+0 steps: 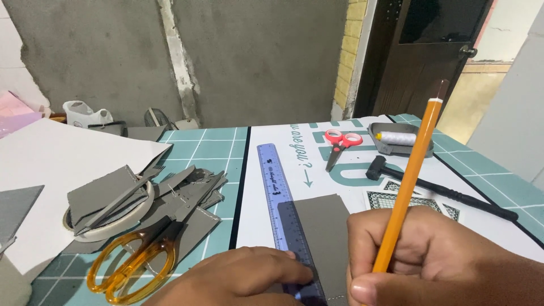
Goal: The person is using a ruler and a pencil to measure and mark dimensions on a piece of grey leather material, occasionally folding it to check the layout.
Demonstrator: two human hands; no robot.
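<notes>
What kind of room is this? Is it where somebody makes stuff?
Probably a small craft workshop: a teal cutting mat, grey material scraps, yellow-handled scissors and a blue ruler cover the table, beside a bare concrete wall.

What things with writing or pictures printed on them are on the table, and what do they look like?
White printed sheet: middle of the table, large, flat, with teal letters and an arrow.
Patterned card: on that sheet, beside the right hand, white with a dark lacy border.
Blue ruler: see-through, long, printed marks, held down by the left hand over a grey piece.
No screens or packages show.
</notes>
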